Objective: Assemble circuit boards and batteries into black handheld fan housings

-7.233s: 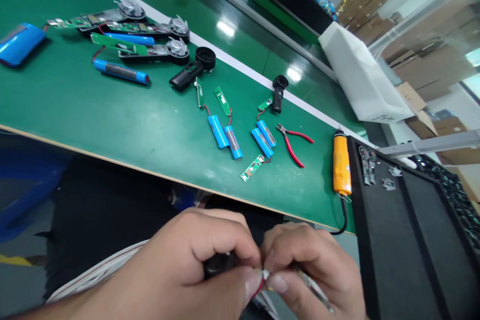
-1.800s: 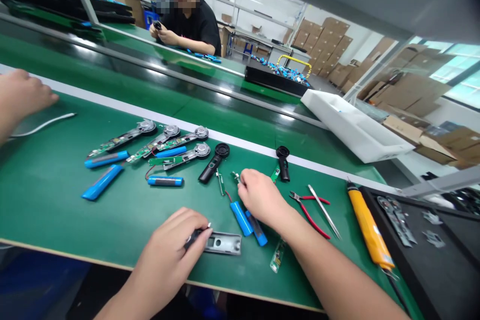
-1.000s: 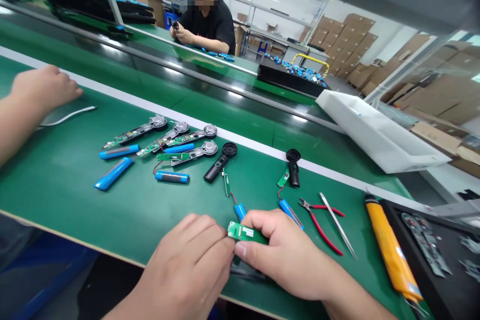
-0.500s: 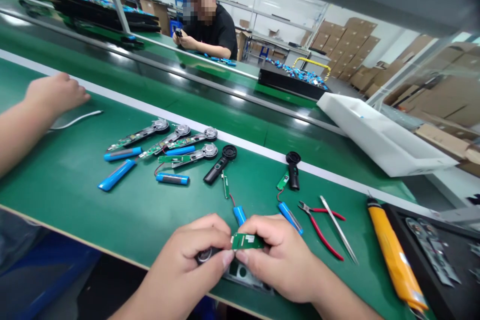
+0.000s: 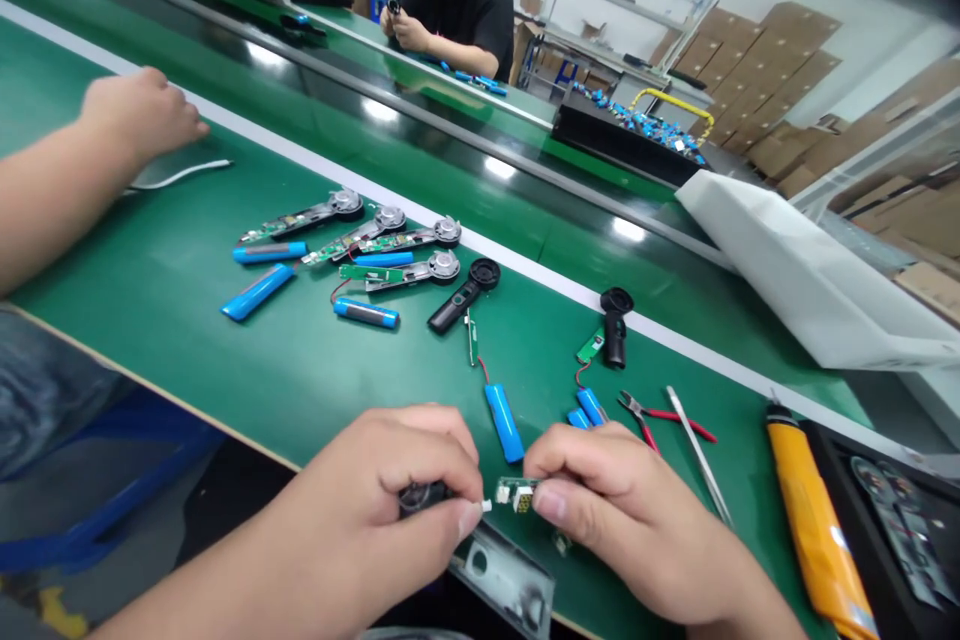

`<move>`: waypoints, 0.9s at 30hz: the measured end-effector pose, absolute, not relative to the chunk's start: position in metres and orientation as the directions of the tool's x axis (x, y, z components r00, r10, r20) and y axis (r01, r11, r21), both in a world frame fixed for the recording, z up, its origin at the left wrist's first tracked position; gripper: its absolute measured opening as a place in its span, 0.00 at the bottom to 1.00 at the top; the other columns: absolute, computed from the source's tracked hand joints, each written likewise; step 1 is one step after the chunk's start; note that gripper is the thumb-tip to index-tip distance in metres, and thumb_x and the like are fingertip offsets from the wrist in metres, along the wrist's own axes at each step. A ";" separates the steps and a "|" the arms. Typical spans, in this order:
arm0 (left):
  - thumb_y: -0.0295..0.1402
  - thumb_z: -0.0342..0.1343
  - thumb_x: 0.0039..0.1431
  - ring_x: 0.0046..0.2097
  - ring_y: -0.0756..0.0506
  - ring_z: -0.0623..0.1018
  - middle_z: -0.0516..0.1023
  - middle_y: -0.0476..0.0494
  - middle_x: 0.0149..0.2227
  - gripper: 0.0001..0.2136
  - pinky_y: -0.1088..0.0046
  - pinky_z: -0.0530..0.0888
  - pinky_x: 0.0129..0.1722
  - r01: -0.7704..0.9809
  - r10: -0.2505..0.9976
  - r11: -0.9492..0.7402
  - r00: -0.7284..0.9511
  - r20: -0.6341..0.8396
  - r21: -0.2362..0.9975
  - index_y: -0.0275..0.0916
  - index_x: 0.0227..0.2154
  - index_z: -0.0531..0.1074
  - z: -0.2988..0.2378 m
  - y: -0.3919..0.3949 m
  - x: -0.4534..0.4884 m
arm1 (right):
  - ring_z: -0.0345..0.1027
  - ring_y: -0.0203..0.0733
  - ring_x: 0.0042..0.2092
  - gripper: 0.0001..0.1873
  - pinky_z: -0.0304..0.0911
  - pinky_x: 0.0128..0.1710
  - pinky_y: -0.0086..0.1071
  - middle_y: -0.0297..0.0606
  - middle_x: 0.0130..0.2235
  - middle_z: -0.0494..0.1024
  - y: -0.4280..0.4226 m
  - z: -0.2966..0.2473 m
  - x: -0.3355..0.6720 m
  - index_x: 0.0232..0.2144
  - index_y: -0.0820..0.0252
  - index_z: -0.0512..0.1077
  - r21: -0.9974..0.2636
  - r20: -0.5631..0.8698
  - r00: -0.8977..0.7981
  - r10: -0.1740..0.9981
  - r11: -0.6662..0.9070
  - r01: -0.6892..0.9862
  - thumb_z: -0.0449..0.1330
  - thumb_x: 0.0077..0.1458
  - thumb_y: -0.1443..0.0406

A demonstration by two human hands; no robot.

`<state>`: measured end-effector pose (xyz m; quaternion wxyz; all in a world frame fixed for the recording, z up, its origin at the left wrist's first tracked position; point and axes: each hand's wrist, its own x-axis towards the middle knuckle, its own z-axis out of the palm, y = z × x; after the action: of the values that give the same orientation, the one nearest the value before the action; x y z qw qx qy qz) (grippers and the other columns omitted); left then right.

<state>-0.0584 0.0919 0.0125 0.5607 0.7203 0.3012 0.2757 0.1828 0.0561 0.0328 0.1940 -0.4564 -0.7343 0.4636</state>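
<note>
My left hand pinches a small white connector plug between thumb and forefinger. A dark round part shows under its fingers, beside a grey housing shell that slants down below both hands. Between the thumb and fingers of my right hand is a small green circuit board, edge towards me, with white sockets. A short gap separates plug and board. Just beyond the hands lies a blue battery, wired in red to another narrow board.
Several opened fan-like handles with boards and blue batteries lie left of centre. Red-handled cutters, tweezers and an orange electric screwdriver lie right. Another person's hand rests at left. A white bin stands back right.
The circuit board has turned from face-up to edge-on, its sockets now showing. My hands have drawn slightly apart, and the white plug has come into view. The camera view has tilted downward.
</note>
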 end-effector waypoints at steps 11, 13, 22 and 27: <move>0.24 0.53 0.59 0.31 0.54 0.75 0.75 0.53 0.29 0.11 0.81 0.69 0.32 0.176 0.708 -0.207 0.705 0.024 0.962 0.40 0.26 0.78 0.019 0.088 -0.056 | 0.62 0.32 0.27 0.15 0.56 0.31 0.26 0.28 0.27 0.73 0.056 0.037 0.178 0.31 0.58 0.73 -0.884 -0.132 -0.519 0.844 0.136 0.447 0.55 0.69 0.58; 0.24 0.53 0.60 0.31 0.53 0.75 0.75 0.53 0.28 0.11 0.81 0.69 0.32 0.200 0.698 -0.210 0.716 0.004 0.957 0.40 0.25 0.78 0.022 0.089 -0.056 | 0.63 0.32 0.27 0.15 0.56 0.32 0.26 0.28 0.27 0.74 0.056 0.037 0.179 0.31 0.58 0.73 -0.880 -0.129 -0.519 0.845 0.143 0.452 0.55 0.68 0.59; 0.24 0.53 0.61 0.31 0.54 0.75 0.74 0.54 0.28 0.11 0.82 0.68 0.32 0.212 0.677 -0.226 0.736 -0.003 0.951 0.40 0.26 0.77 0.024 0.089 -0.057 | 0.63 0.32 0.27 0.16 0.57 0.32 0.26 0.29 0.26 0.74 0.055 0.039 0.179 0.31 0.58 0.74 -0.850 -0.135 -0.517 0.845 0.169 0.499 0.55 0.69 0.57; 0.23 0.53 0.59 0.31 0.55 0.74 0.74 0.55 0.28 0.10 0.82 0.67 0.32 0.184 0.688 -0.234 0.725 0.029 0.955 0.40 0.26 0.75 0.020 0.087 -0.057 | 0.63 0.32 0.27 0.18 0.57 0.33 0.27 0.28 0.27 0.75 0.055 0.040 0.178 0.32 0.58 0.74 -0.833 -0.117 -0.517 0.848 0.200 0.516 0.54 0.70 0.56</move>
<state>-0.0569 0.0865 0.0198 0.5465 0.7511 0.2902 0.2303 0.1785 0.0553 0.0400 0.1885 -0.4541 -0.7513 0.4403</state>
